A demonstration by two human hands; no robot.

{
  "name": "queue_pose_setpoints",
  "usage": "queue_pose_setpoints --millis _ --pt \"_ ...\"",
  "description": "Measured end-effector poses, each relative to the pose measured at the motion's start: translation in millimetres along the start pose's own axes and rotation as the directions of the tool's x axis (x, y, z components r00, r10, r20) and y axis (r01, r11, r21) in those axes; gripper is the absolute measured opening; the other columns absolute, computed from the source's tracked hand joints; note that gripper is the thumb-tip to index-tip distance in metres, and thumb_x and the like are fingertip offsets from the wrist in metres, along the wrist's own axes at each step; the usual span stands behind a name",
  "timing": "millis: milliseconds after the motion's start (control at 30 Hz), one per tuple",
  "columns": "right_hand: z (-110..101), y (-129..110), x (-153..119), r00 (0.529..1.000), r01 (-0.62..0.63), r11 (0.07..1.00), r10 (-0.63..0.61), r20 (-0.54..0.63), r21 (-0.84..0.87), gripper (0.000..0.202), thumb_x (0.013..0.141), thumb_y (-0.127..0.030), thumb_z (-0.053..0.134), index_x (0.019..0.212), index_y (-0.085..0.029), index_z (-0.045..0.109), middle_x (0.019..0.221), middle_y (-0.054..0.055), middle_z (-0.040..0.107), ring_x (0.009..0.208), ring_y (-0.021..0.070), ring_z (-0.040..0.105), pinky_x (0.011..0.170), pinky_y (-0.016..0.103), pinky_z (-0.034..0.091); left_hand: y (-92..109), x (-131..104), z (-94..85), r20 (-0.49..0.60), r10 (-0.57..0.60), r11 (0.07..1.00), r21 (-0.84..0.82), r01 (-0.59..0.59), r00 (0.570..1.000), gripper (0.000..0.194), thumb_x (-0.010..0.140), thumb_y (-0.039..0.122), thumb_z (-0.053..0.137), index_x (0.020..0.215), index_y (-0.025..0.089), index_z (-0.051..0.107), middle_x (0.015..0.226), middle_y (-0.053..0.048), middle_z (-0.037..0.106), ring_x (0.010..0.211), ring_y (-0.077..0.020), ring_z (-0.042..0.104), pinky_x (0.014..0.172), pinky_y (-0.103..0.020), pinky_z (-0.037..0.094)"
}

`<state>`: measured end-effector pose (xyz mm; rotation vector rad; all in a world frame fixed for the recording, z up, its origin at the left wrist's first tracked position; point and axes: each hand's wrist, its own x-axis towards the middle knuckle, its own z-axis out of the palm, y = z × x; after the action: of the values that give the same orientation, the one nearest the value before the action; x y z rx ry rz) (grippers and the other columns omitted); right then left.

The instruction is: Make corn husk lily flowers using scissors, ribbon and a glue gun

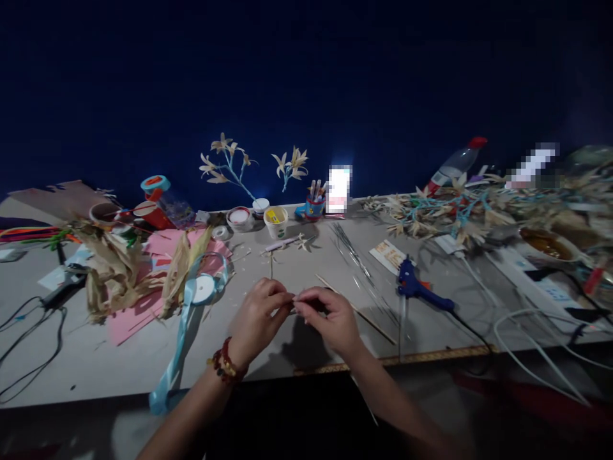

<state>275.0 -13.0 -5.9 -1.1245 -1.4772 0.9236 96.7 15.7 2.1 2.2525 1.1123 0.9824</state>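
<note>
My left hand (258,314), with a beaded bracelet (227,363) at the wrist, is closed in a pinch above the table's near side. Its fingertips meet those of my right hand (334,317), which is pinched too. Whatever lies between the fingertips is too small to make out. Just beyond my left hand a pale husk flower on a thin stem (271,263) lies on the table. Right of my right hand are a thin wooden stick (371,321) and several thin wires (354,252).
Dried corn husks (110,271), pink paper (136,316) and a blue ribbon roll (202,289) lie left. A blue glue gun (421,291) with its cord is right, before a pile of husk flowers (445,207). Cups, a pen holder (314,208) and a lit screen (338,188) stand behind.
</note>
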Motion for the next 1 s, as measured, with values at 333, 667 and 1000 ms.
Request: queue_pose_setpoints --millis 333,667,1000 --pt "-9 13 -9 0.793 0.55 0.675 -0.607 0.054 -0.492 0.027 0.088 -0.008 0.054 0.109 -0.018 0.068 0.096 0.011 0.076 0.087 0.0221 0.07 0.077 0.036 0.057 37 -23 20.0 0.216 -0.385 0.612 -0.668 0.424 0.897 0.022 0.09 0.035 0.061 0.082 0.015 0.06 0.075 -0.003 0.06 0.072 -0.0146 0.053 0.07 -0.026 0.044" --pt "-38 42 -21 0.946 0.233 0.721 -0.323 -0.019 -0.653 0.024 0.093 -0.017 0.053 0.113 -0.021 0.065 0.106 0.009 0.073 0.099 0.0225 0.066 0.088 0.037 0.053 30 -27 23.5 0.21 -0.487 0.385 -0.82 0.424 0.848 0.018 0.089 0.032 0.064 0.084 0.017 0.054 0.076 0.0 0.062 0.061 -0.0107 0.059 0.063 -0.025 0.049" --pt "-87 69 -31 0.986 -0.118 0.458 0.16 -0.049 -0.881 0.017 0.093 -0.024 0.044 0.085 -0.019 0.058 0.087 0.012 0.065 0.085 0.0281 0.061 0.074 0.038 0.045 21 -29 27.7 0.26 -0.553 0.462 -0.695 0.551 0.792 0.026 0.088 0.041 0.063 0.085 0.016 0.058 0.062 0.005 0.052 0.046 -0.0055 0.047 0.045 -0.017 0.039"
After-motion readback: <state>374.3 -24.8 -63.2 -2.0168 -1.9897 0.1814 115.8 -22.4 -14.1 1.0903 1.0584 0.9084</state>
